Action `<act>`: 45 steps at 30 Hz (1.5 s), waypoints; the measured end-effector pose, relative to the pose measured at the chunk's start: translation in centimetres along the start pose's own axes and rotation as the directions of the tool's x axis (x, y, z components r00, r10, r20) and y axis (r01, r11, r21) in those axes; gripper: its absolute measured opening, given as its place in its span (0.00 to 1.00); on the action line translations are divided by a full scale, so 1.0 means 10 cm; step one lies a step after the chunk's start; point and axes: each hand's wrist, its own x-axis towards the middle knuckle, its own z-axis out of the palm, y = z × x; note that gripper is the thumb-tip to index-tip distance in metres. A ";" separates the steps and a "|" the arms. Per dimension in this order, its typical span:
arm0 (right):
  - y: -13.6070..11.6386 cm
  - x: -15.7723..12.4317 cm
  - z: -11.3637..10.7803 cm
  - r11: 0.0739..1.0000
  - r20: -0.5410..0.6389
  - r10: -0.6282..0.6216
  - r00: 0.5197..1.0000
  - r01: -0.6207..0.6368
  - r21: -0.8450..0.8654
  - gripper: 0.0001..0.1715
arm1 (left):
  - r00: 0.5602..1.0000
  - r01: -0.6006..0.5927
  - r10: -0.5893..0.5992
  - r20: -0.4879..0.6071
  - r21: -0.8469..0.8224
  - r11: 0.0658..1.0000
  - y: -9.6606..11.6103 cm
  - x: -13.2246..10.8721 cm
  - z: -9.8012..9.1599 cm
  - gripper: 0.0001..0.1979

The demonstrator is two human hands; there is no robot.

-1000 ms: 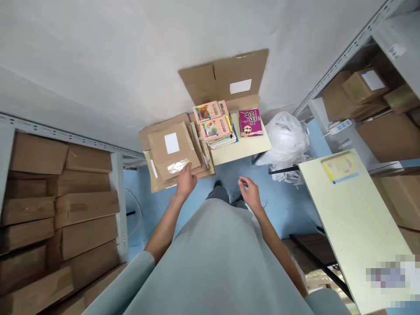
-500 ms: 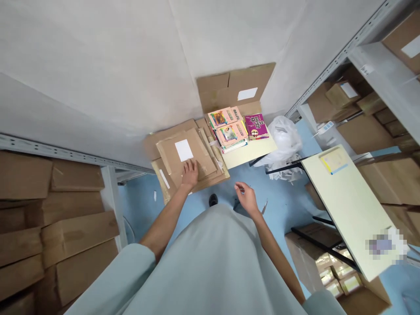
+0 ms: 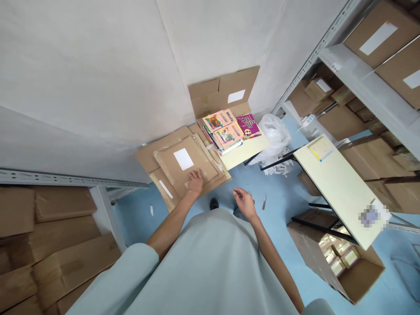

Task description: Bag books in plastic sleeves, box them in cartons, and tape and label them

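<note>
My left hand (image 3: 196, 181) rests on the top sheet of a stack of flattened cardboard (image 3: 169, 164), its fingers outstretched against the surface near a white label (image 3: 183, 159). Brown tape runs along the cardboard edges. My right hand (image 3: 243, 200) hangs over the floor in front of my body, touching nothing; its fingers are loosely bent and I see nothing in them. Beyond it, two piles of pink-covered books (image 3: 226, 133) and a purple book (image 3: 248, 126) lie on a pale yellow table (image 3: 241, 157) beside the stack.
Behind the books an upright cardboard flap (image 3: 210, 94) leans at the wall. A white plastic bag (image 3: 274, 131) stands right of the table. Another pale table (image 3: 337, 188) is further right, above an open carton (image 3: 357, 275). A knife-like tool (image 3: 264, 202) lies on the floor. Shelves of cartons flank both sides.
My view has turned slightly to the right. My left hand has shifted a little to the right over the cardboard. The right hand stays nearly where it was, still bent.
</note>
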 end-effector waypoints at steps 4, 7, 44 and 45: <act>-0.06 0.04 0.02 1.000 -0.004 -0.014 1.000 0.015 0.028 0.22 | 1.000 0.015 -0.015 -0.007 0.009 1.000 0.08 -0.16 0.04 0.42; -0.09 0.06 0.03 0.998 0.004 -0.032 0.999 0.032 0.049 0.22 | 1.000 -0.009 0.009 -0.005 0.035 0.999 0.09 -0.25 0.04 0.46; 1.25 0.09 -3.78 0.755 -0.453 0.163 0.876 0.184 0.629 0.41 | 0.948 -0.050 0.300 0.103 -0.886 0.462 3.61 -0.04 -2.09 0.48; 1.33 -0.01 -3.86 0.727 -0.460 0.184 0.869 0.195 0.659 0.39 | 0.925 -0.047 0.351 0.144 -0.875 0.482 3.85 0.00 -2.02 0.49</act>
